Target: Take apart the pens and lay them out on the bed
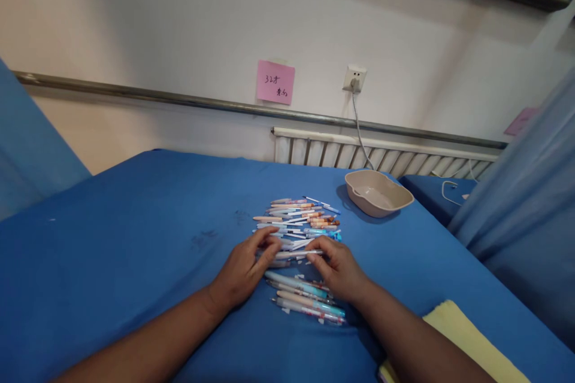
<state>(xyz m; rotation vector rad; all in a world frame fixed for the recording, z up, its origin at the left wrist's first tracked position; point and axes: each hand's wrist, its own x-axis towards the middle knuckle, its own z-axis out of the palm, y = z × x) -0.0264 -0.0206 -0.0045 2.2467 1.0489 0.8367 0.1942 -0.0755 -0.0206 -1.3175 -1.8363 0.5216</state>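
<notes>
Several pastel pens [300, 218] lie side by side in a loose pile on the blue table cover [135, 239]. A smaller row of pens [309, 302] lies nearer to me. Between the two groups, my left hand [245, 269] and my right hand [339, 269] both pinch one pale pen [296, 254], one hand at each end, fingers curled onto it.
A beige plastic basin [377, 192] stands at the back right of the table. A yellow cloth [467, 335] lies at the near right edge. A blue curtain [530, 209] hangs to the right. Behind are a radiator [381, 152], a wall socket [354, 79] and a pink note [275, 82].
</notes>
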